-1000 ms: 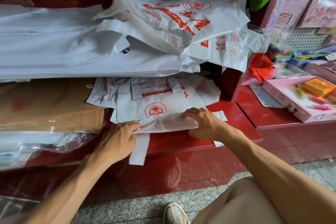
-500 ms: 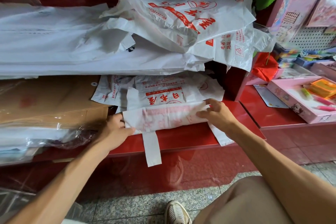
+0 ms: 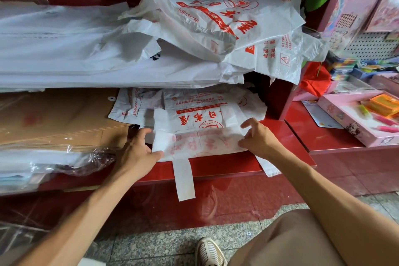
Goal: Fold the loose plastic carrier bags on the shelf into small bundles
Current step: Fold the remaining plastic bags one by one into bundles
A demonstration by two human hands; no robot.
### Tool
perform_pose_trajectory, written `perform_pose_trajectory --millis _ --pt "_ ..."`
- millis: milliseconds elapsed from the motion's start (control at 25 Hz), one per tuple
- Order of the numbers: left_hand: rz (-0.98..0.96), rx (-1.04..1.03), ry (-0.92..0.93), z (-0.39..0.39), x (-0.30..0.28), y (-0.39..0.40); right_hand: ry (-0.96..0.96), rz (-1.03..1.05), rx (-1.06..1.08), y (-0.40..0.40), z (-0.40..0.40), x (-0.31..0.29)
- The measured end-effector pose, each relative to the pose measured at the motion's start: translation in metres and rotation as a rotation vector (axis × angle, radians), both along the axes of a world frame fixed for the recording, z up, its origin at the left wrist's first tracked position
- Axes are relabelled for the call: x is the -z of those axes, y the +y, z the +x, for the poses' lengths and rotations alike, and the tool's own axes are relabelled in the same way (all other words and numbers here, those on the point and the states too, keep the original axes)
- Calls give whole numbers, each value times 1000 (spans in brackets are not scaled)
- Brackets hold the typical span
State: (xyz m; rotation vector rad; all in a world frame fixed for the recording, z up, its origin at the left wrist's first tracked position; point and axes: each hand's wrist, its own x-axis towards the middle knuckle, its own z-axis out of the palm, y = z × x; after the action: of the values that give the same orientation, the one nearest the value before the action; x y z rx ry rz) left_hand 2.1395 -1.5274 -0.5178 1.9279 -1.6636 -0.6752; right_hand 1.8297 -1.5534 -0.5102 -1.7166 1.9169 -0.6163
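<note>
Fingers (image 3: 251, 124) of both hands — spread, loosely curled — rest on the folded bag's (image 3: 200, 143) two ends on the shelf (image 3: 222, 164).

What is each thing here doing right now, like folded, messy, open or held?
Front bag: partly folded, flat on the shelf, one handle strip hanging over the edge.
Left hand: thumb on the bag's left end, fingers spread.
Right hand: fingertips at the bag's right end, fingers loosely bent.
Bag pile: loose, crumpled, unfolded.
Pink box: open, pens inside.
Shelf: red, glossy.
</note>
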Motion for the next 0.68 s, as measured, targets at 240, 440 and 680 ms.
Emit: perform_pose_trajectory --millis 240,440,680 --pt "-377 424 -453 -12 0 5 282 -244 -409 9 22 -5" --pt "-221 447 -349 -15 2 0 457 -4 -471 9 31 -5" --pt "-247 215 -128 -3 2 -14 204 -196 -194 5 15 -7"
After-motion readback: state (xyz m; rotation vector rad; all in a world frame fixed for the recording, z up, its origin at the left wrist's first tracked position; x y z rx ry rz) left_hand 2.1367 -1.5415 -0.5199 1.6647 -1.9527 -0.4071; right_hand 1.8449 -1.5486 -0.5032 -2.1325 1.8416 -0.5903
